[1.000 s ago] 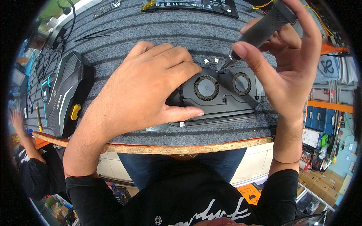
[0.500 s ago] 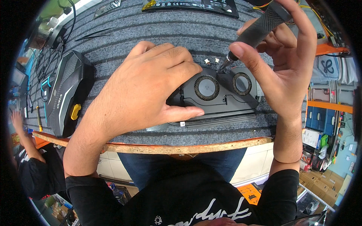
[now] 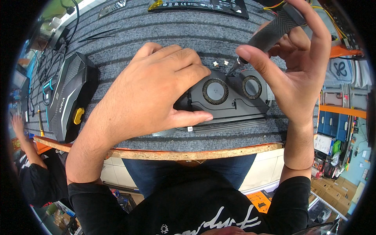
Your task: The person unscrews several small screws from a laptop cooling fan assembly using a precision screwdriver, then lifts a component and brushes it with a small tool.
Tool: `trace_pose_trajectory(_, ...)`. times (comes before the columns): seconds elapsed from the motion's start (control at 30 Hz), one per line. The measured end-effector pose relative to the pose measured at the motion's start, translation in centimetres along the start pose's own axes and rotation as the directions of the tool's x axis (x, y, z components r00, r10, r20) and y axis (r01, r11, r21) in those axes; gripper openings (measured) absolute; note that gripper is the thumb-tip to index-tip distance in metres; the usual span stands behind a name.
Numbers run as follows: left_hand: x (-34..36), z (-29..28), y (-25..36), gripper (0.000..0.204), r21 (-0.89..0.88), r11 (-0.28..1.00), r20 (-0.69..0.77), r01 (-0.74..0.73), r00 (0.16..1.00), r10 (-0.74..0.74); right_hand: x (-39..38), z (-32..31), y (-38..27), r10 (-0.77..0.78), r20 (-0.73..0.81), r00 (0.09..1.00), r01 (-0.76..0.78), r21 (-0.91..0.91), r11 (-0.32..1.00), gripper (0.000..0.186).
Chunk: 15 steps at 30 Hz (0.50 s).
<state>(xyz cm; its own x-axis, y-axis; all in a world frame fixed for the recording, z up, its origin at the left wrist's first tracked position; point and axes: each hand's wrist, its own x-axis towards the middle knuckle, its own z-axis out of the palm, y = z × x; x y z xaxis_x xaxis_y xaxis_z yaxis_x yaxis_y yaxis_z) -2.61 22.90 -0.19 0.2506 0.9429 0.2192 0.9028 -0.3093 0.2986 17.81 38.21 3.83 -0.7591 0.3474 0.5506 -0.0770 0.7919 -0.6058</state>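
A dark grey cooling unit with two round fans (image 3: 239, 102) lies flat on the ribbed mat. Over its left end spreads my left hand (image 3: 166, 84), thumb along the near side and fingers on the far side, gripping it; that end is hidden beneath the palm. My right hand (image 3: 291, 64) holds a screwdriver (image 3: 270, 34) by its thick black textured handle, thumb against one side and a finger curled over the top. The screwdriver slants down to the left, and its metal tip meets the unit's far edge between the fans. Two small white connectors (image 3: 221, 63) lie just beyond.
A black laptop battery (image 3: 199, 8) lies at the far edge. On the left are a black tool case (image 3: 70, 98), tweezers (image 3: 98, 36) and a yellow-handled screwdriver (image 3: 40, 121). The wooden table edge (image 3: 196, 153) runs close to me. Another person's arm (image 3: 29, 147) shows far left.
My right thumb has slid slightly left across the screwdriver, and the handle appears a little turned. The left hand and the fan unit stay almost where they were.
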Motion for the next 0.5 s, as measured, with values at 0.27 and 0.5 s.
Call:
trace_pose_trajectory(0.27, 0.4, -0.1, 0.1, 0.065, -0.016, 1.000, 0.005, -0.018, 1.000, 0.018, -0.1, 0.9, 2.5, -0.222, -0.185, 0.957, 0.250, 0.141, 0.958, 0.091)
trace_pose_trajectory(0.5, 0.2, -0.1, 0.0, 0.064, -0.011, 1.000, 0.004, -0.014, 1.000, 0.014, -0.1, 0.6, 2.0, -0.186, -0.108, 0.977, 0.182, -0.045, 0.982, 0.090)
